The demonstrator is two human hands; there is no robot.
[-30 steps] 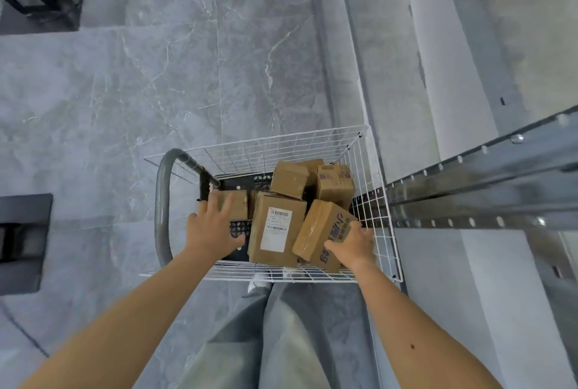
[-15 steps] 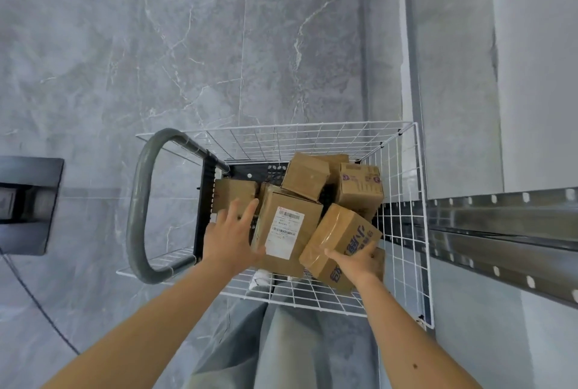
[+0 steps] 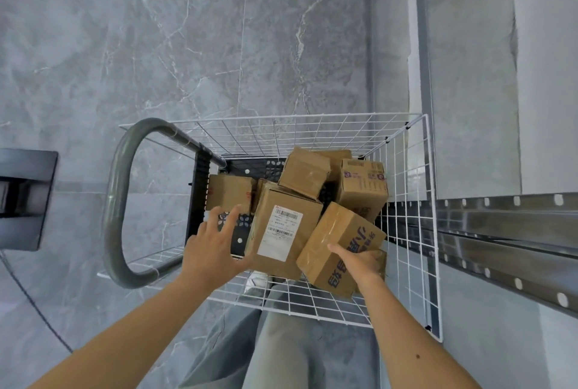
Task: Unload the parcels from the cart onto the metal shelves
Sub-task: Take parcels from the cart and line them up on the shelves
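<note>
The person wears loose, pale grey trousers of smooth cloth, with long soft creases down each leg and a shadowed fold between the two legs. Beyond the hem, the toe of a white shoe shows. Both arms are bare to the near edge. The right forearm carries one small dark mole. The left hand and right hand are bare too.
</note>
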